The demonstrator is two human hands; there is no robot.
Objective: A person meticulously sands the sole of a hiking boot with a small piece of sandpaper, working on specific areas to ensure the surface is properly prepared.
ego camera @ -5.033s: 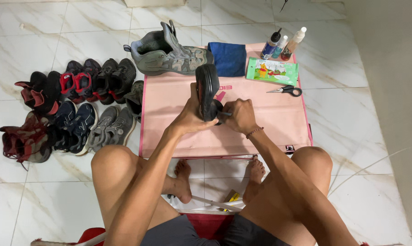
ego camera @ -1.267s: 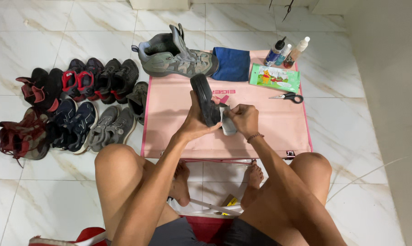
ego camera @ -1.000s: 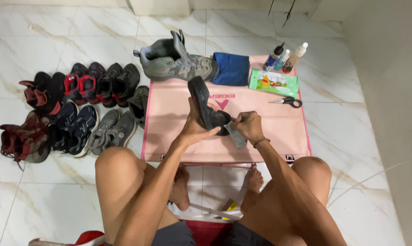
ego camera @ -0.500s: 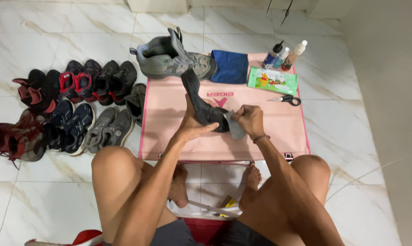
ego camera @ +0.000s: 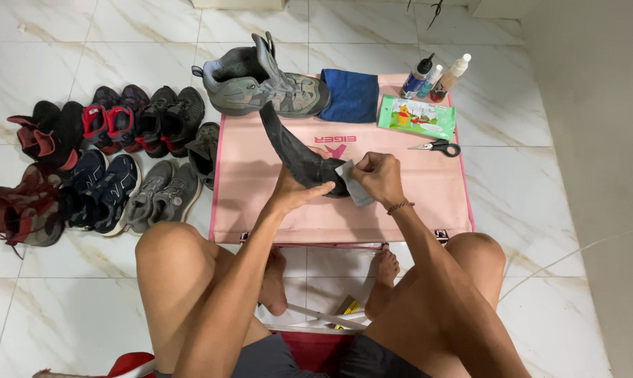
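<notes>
My left hand [ego camera: 297, 190] grips the near end of a black shoe insole [ego camera: 292, 149], which slants up and away to the left over the pink mat [ego camera: 414, 192]. My right hand [ego camera: 377, 175] pinches a pale grey wipe [ego camera: 351, 180] against the insole's near end. Both hands hover above the mat's front half. A grey hiking boot [ego camera: 264, 80] lies on its side at the mat's far edge, just beyond the insole's tip.
A folded blue cloth [ego camera: 353, 94], a green wipes packet [ego camera: 416, 117], three small bottles [ego camera: 434, 75] and black scissors [ego camera: 437, 147] lie at the mat's far right. Several pairs of shoes [ego camera: 96, 164] line the marble floor to the left. My bare knees and feet frame the mat's near edge.
The insole has tipped from nearly upright to slanting left, its tip swinging toward the boot. My right hand with the wipe has stayed at the insole's near end.
</notes>
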